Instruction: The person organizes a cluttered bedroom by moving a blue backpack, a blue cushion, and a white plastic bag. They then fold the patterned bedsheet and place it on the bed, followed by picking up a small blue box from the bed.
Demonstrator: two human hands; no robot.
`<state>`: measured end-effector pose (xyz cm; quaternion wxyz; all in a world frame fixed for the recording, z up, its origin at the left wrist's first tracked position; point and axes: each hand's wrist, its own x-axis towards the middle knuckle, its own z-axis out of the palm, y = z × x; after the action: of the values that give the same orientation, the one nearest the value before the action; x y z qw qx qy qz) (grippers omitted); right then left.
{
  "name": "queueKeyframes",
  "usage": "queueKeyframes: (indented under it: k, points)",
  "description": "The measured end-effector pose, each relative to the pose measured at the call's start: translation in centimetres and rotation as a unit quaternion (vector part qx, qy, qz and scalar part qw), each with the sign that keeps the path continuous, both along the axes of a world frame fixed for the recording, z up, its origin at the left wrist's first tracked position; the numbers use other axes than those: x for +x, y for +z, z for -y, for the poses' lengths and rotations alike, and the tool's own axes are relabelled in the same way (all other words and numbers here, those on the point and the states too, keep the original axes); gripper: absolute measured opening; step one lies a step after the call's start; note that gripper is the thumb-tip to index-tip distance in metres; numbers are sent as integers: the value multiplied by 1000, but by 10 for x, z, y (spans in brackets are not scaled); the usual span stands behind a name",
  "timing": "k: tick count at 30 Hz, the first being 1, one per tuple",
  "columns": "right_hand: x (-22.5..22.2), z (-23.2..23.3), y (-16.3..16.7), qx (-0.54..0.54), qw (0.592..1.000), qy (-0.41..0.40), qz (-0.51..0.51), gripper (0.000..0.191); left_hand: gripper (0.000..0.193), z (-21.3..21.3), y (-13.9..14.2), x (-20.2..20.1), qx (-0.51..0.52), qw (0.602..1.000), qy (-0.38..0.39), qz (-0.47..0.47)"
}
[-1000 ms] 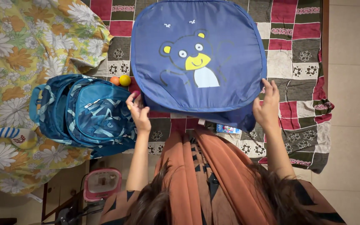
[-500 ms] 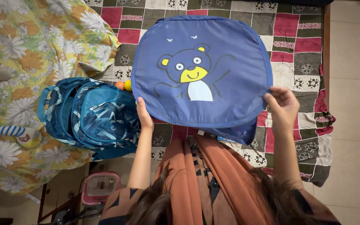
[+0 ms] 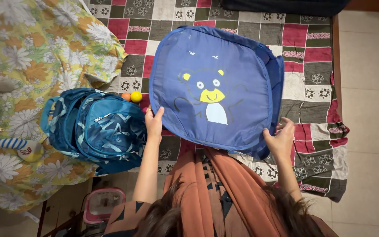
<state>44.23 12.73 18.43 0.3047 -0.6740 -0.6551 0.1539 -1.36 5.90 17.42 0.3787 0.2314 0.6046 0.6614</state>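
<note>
At the far left a floral bedsheet (image 3: 36, 57) in yellow, orange and white covers the bed, with a striped blue-and-white soft toy (image 3: 9, 145) lying on it near the left edge. Just right of that sits a blue patterned backpack (image 3: 97, 127), its front pocket facing up. Two small balls, one orange (image 3: 126, 96) and one yellow (image 3: 136, 96), lie touching each other at the backpack's upper right corner. Below the bed edge, on the floor, a pink and white case (image 3: 104, 204) shows partly.

The left hand (image 3: 154, 125) grips the lower left rim of a blue fabric pop-up hamper (image 3: 216, 87), fingers curled over its edge. The hamper is held flat above a checked patchwork quilt (image 3: 312, 66) of maroon, grey and cream squares. Its broad panel faces up and carries a printed cartoon bear (image 3: 209, 94) with yellow ears and muzzle and a pale belly; the bear's head points away from the person and slightly left, its belly toward them. The panel is roughly square with rounded corners, tilted a little clockwise. The right hand (image 3: 280, 140) clasps the lower right corner, thumb on top.
</note>
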Motion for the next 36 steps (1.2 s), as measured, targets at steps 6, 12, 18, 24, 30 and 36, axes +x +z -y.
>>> queueKeyframes:
  k: [6,12,18,24,30,36]
  points:
    - [7,-34,-30,29,997,-17,-71,60,66,13,31,3,-42,942,-17,-333]
    - [-18,-46,-21,-111,982,14,-152,49,71,21,52,4,-149,915,-42,-373]
    - [-8,-58,-10,-88,983,43,-154,35,51,16,67,5,-224,942,7,-249]
    - [16,-123,-13,-76,966,83,-233,23,49,-11,101,16,-57,997,-25,-41]
    - [14,-230,74,-161,934,140,-287,16,41,-66,180,4,29,996,-60,-54]
    - [-18,-243,135,-160,929,163,-291,19,34,-92,226,-30,73,987,-93,-109]
